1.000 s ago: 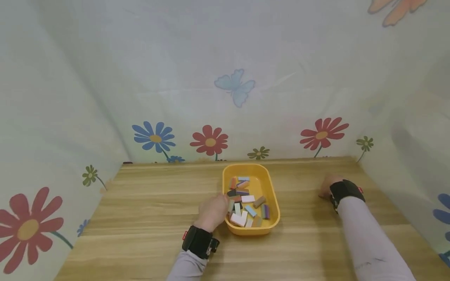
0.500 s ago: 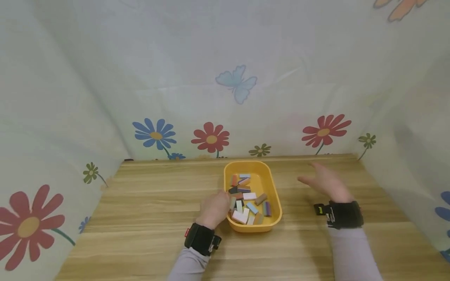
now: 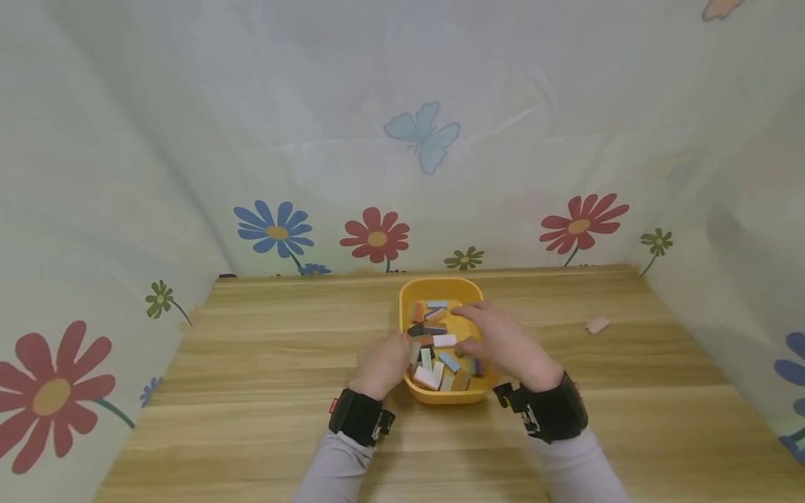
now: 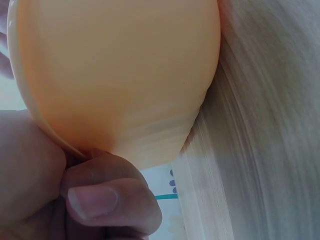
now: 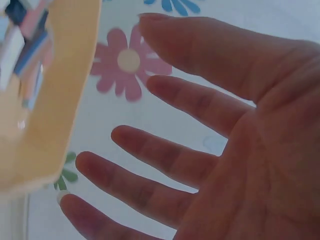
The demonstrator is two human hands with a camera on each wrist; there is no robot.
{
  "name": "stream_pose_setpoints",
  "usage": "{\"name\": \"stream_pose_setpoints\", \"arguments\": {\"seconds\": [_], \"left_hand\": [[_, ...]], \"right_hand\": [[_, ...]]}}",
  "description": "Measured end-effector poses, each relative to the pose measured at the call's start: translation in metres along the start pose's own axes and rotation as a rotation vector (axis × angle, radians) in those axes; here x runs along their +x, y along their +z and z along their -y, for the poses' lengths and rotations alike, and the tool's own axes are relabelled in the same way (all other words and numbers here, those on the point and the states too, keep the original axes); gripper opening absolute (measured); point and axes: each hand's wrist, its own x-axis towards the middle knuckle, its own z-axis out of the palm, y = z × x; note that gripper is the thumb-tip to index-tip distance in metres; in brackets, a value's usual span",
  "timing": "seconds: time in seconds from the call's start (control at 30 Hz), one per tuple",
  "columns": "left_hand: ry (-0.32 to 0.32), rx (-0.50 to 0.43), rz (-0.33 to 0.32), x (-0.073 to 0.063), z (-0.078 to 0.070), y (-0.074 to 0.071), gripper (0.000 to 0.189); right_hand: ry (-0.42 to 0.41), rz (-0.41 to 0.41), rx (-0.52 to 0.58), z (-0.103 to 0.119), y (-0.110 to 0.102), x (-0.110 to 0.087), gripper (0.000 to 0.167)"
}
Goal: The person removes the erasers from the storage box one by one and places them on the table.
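A yellow plastic tray (image 3: 443,397) with rounded corners stands on the wooden table, holding several small two-toned blocks, among them a white block (image 3: 444,341) and a light blue one (image 3: 450,362). My left hand (image 3: 382,365) grips the tray's left rim; the left wrist view shows its curled fingers (image 4: 112,192) at the edge. Over the tray's right side reaches my right hand (image 3: 512,347), fingers spread and apart, with nothing held in the right wrist view. A pale pinkish block (image 3: 597,325) lies alone on the table to the right.
A wooden table (image 3: 283,349) carries the tray. Behind it and at both sides hangs a pale curtain (image 3: 302,126) printed with flowers and butterflies. Both wrists wear black straps.
My right hand has left the table on the right, where the pale block now shows, and moved left over the tray with fingers opened. The left hand keeps its grip on the rim.
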Motion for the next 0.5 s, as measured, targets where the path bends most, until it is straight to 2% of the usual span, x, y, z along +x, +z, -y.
{"name": "stream_pose_setpoints", "arguments": {"seconds": [0.13,0.27,0.4,0.5], "left_hand": [[-0.008,0.002,0.005,0.0,-0.001,-0.002,0.033],[-0.012,0.005,0.003,0.002,-0.002,-0.002,0.031],[0.004,0.04,0.028,0.003,-0.001,-0.002,0.026],[-0.002,0.042,0.052,0.003,-0.001,-0.002,0.024]], "right_hand": [[-0.011,0.077,0.03,0.017,0.018,0.005,0.051],[-0.057,0.095,0.025,0.028,0.035,0.01,0.046],[-0.091,0.112,0.028,0.034,0.049,0.012,0.037],[-0.117,0.121,0.006,0.036,0.06,0.015,0.021]]}}
